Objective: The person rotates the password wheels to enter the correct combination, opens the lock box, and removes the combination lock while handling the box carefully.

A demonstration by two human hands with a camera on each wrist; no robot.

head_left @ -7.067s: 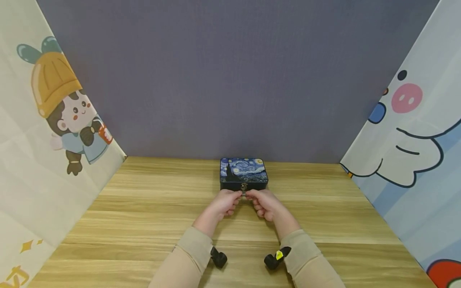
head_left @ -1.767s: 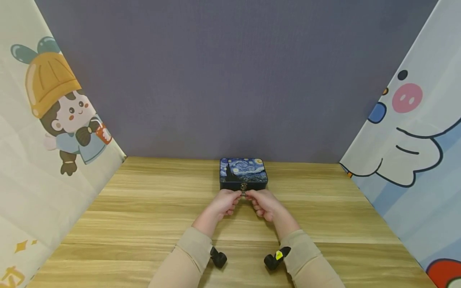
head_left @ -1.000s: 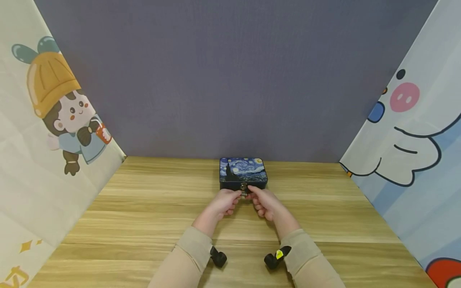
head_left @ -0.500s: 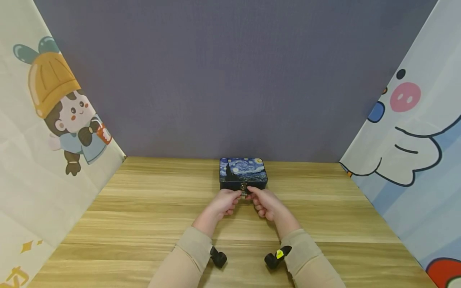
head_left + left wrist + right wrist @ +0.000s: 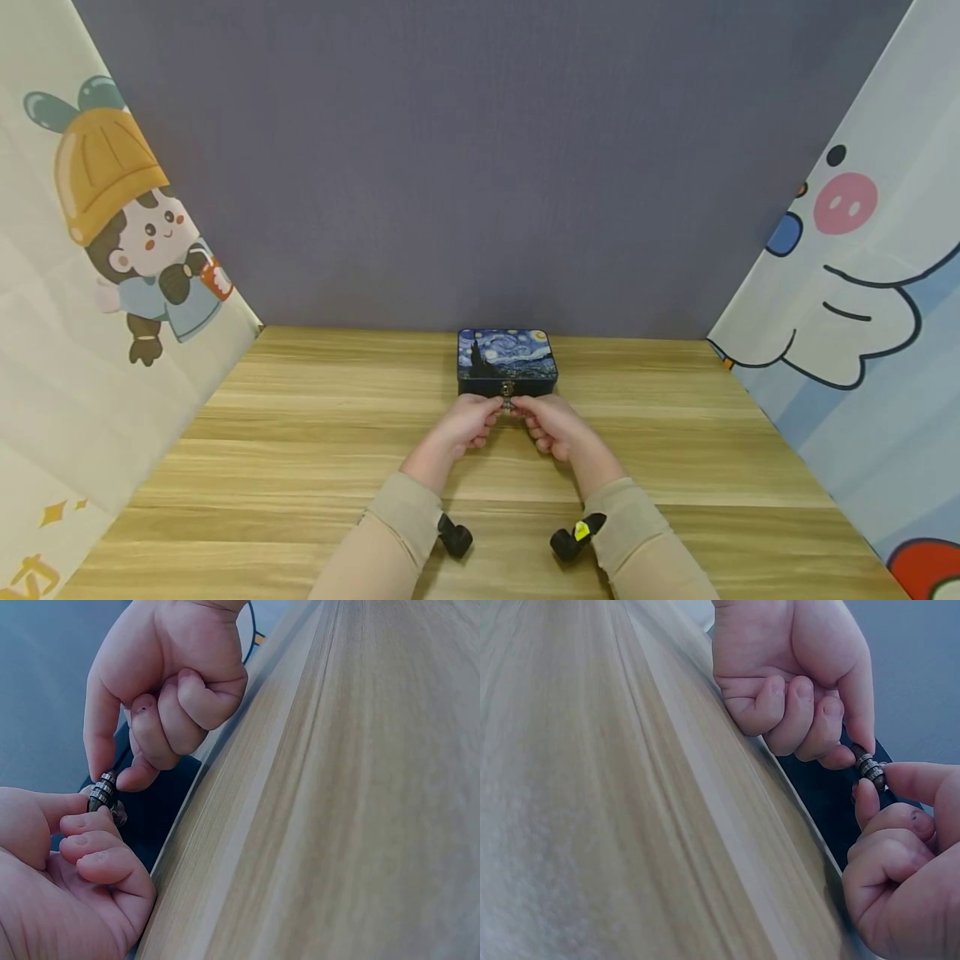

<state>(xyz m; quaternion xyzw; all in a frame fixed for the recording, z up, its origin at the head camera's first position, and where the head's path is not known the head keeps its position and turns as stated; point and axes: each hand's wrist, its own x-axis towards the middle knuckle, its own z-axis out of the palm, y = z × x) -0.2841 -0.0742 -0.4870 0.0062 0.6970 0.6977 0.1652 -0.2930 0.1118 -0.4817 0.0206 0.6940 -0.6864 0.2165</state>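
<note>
A small combination padlock (image 5: 507,404) with ridged number dials hangs at the clasp on the front of a dark tin box (image 5: 508,354), whose lid carries a swirling blue night-sky painting. My left hand (image 5: 467,421) pinches one end of the padlock between thumb and forefinger. From the other side, the thumb and forefinger of my right hand (image 5: 553,425) pinch the dials. Both wrist views show the ringed dials of the padlock (image 5: 103,790) (image 5: 871,769) between the fingertips, the other fingers curled in. Its digits are too small to read, and the box lid is down.
The box stands at the back of a wood-grain table (image 5: 360,467), close to a grey back panel (image 5: 480,167). Cartoon-printed white sheets flank the table on the left (image 5: 45,333) and right (image 5: 900,375).
My right thumb, raised a little toward the clasp one and a half seconds ago, has come down over the padlock again. The left hand and the box have stayed put.
</note>
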